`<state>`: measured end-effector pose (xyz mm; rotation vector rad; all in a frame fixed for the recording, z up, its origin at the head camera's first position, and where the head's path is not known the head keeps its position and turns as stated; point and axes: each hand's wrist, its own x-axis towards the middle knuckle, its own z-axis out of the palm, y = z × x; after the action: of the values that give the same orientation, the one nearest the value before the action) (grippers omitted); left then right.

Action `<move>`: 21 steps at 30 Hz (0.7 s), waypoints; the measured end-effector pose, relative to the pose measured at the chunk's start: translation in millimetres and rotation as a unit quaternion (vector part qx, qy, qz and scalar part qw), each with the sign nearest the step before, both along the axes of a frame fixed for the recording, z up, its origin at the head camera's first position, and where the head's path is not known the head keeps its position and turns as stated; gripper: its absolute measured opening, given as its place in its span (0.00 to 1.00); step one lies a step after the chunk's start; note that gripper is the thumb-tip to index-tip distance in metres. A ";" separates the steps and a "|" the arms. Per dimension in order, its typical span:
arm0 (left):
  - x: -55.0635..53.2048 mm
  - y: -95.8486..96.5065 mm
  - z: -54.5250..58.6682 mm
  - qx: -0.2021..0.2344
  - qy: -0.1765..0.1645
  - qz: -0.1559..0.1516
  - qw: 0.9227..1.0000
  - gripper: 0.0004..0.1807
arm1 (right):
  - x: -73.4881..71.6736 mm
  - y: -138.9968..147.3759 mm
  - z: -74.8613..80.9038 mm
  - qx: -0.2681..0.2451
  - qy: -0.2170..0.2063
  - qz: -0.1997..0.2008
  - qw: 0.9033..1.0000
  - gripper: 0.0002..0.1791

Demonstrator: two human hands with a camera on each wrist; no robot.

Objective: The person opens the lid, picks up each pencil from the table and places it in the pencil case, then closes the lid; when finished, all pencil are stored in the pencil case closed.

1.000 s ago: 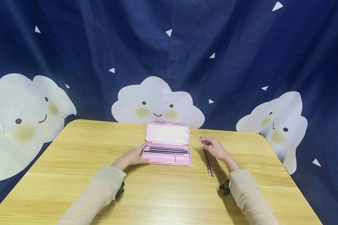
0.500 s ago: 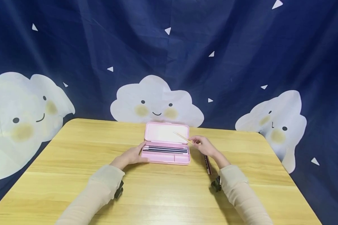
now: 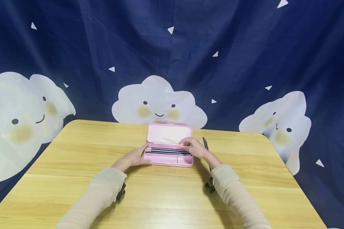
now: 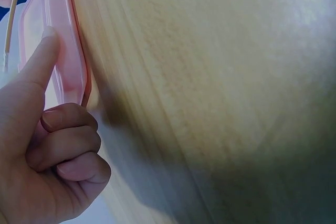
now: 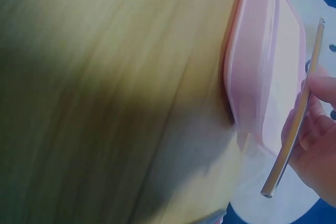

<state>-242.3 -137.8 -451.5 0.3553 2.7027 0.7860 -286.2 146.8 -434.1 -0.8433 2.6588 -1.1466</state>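
An open pink pencil case [image 3: 161,159] stands near the back of the table, its lid leaning back. Several dark pencils [image 3: 167,152] lie lengthwise in its rear compartment. My left hand [image 3: 132,157] holds the case at its left end; in the left wrist view one digit stretches along the pink wall [image 4: 71,51] and the other fingers are curled at the corner. With thumb and fingers my right hand [image 3: 195,148] pinches a slim yellow pencil [image 3: 171,141] over the case, tilted, its far end pointing left. The right wrist view shows this yellow pencil [image 5: 290,142] between thumb and fingers.
Dark pencils [image 3: 205,143] lie on the wooden table [image 3: 160,197] to the right of the case, partly covered by my right forearm. The case's front part has a divider [image 3: 177,159]. A blue cloth with clouds [image 3: 159,101] hangs behind the table.
My right hand has moved left with the yellow pencil, from above the loose dark pencils to over the case. The left hand keeps its hold on the case's left end.
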 end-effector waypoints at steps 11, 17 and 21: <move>-0.4 -0.4 0.7 0.001 0.008 -0.004 1.000 0.51 | 3.1 -30.7 -2.4 0.023 0.009 0.046 0.999 0.13; -0.1 -0.6 1.3 0.003 0.004 -0.002 1.000 0.52 | 1.8 -41.0 -3.6 0.048 0.005 0.074 0.996 0.14; 0.2 -0.3 1.6 0.006 0.008 -0.003 1.000 0.51 | -0.3 -46.0 -5.7 0.074 0.001 0.081 0.994 0.14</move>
<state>-242.1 -138.2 -449.9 0.3725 2.7121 0.8006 -286.5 100.7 -439.9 -1.0095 2.5828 -0.8990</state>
